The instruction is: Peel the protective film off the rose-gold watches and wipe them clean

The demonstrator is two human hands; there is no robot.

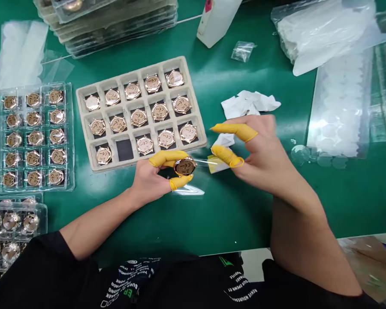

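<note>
A rose-gold watch case, its engraved back facing up, is pinched between the thumb and finger of my left hand. Yellow finger cots cover those digits. My right hand, also in yellow finger cots, is just right of the watch case with thumb and forefinger spread apart and nothing visible between them. Beyond my left hand sits a beige tray of similar watch cases; a bare black pad shows in one front-row compartment. Clear film lies below the held watch case.
Clear plastic trays of watch cases stand at the left, and stacked trays at the back. White crumpled tissue and a yellow-and-white piece lie by my right hand. Bagged white sheets and round clear films are at the right.
</note>
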